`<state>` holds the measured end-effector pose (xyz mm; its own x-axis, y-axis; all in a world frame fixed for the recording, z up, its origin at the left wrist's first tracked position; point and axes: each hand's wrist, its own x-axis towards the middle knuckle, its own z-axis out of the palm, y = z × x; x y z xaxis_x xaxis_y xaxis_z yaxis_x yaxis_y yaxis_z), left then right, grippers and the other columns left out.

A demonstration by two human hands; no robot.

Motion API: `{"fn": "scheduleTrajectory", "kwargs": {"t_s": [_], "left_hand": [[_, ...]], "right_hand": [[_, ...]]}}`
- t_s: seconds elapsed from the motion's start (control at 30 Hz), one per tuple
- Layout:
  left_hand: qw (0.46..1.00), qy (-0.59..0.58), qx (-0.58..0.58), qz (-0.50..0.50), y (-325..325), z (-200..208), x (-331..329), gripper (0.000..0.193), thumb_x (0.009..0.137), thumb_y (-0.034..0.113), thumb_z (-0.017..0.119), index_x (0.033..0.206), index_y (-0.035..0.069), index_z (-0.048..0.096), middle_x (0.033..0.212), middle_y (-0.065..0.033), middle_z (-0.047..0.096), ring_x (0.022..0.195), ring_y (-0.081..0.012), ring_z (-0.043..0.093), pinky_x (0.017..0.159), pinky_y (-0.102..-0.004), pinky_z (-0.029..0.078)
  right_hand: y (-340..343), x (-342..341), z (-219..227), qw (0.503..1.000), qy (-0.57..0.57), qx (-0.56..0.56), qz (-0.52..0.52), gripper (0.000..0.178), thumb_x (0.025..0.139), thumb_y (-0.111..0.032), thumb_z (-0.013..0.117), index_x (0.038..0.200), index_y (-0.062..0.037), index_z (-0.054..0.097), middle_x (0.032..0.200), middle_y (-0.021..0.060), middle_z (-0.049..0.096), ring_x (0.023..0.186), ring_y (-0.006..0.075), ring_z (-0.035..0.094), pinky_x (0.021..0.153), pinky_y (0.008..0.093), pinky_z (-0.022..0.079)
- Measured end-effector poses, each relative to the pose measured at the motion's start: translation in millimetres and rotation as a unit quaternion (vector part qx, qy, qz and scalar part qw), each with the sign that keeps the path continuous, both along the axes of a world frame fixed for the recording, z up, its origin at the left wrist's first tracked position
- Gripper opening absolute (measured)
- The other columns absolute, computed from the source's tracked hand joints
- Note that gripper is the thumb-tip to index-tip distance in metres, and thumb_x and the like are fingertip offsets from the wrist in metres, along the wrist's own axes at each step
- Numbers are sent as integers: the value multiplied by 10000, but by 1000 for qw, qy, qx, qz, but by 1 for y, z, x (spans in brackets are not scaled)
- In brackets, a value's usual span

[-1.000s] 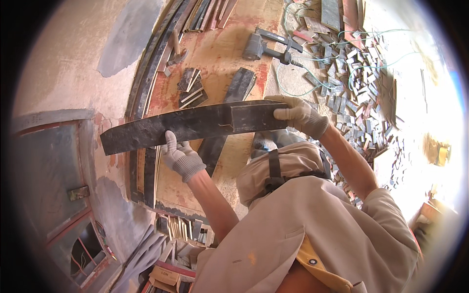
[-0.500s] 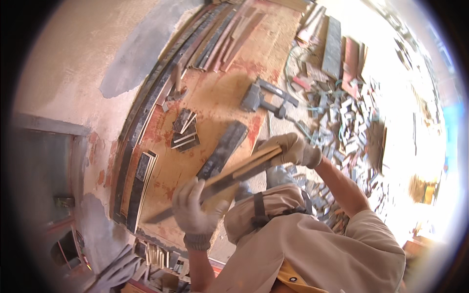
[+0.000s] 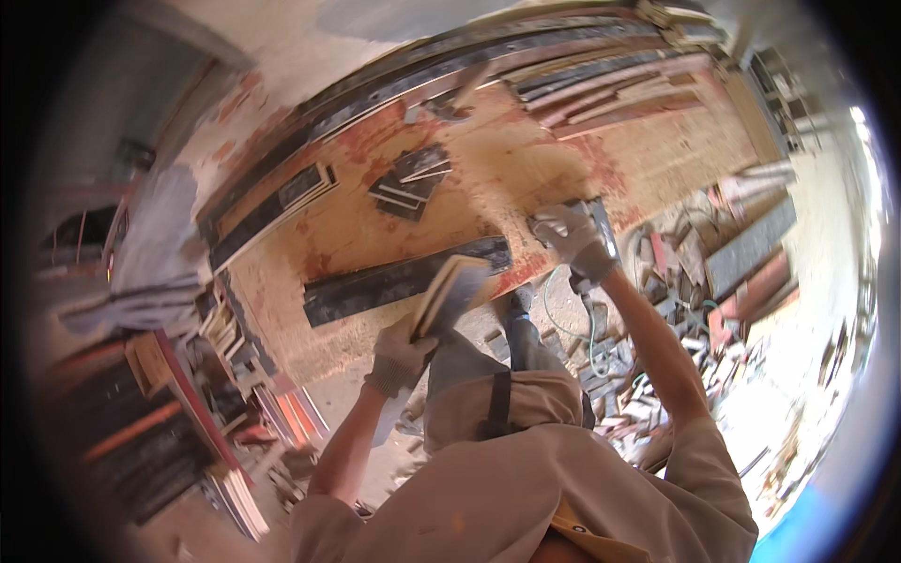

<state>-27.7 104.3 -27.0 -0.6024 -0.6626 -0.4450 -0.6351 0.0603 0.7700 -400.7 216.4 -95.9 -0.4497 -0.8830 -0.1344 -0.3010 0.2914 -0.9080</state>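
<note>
Now clamping a dark-faced, pale-edged wooden stack (image 3: 458,289) in the fingers of the gloved left hand (image 3: 404,355), near the tan wooden workbench (image 3: 511,141). Over at the black power tool (image 3: 602,221) with the gloved right hand (image 3: 574,241), can't tell whether gripping. Lower left, brown cardboard box (image 3: 146,364), contents blurred.

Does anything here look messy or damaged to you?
Yes. Scraps lie jumbled beside the workbench, unlike the strips laid roughly side by side on top. The bench's tan surface also has irregular red blotches, like stains.
</note>
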Motion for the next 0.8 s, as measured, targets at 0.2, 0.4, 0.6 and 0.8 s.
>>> {"fn": "scheduleTrajectory", "kwargs": {"t_s": [0.2,0.4,0.6,0.8], "left_hand": [[960,-176,-131,175,25,-46,107,291,886,273,823,1028,57,689,796,-200,717,769,-455,714,689,-529,551],[860,-385,-198,271,39,-113,253,323,932,296,791,1021,69,579,798,-244,694,789,-519,682,682,-625,514],[791,-438,-207,374,-6,-164,361,429,912,369,825,1020,22,597,872,-261,720,868,-507,703,760,-586,543],[787,-404,-172,432,-79,-220,386,438,923,396,811,1042,16,629,942,-269,742,939,-492,723,817,-563,564]], "right_hand": [[-155,-112,-146,855,483,108,155,390,990,-199,600,1374,-168,661,1243,152,730,1108,387,714,954,527,572],[-373,-226,-278,788,534,31,303,605,1002,-116,538,1601,-49,475,1646,209,472,1528,358,449,1261,521,344],[-472,-244,-329,865,444,59,225,450,1086,-264,513,1507,-121,584,1329,232,630,1264,374,615,1072,467,488],[-394,-236,-281,581,720,136,355,193,1006,-251,629,1112,-124,729,864,192,728,787,366,740,712,509,585]]}}
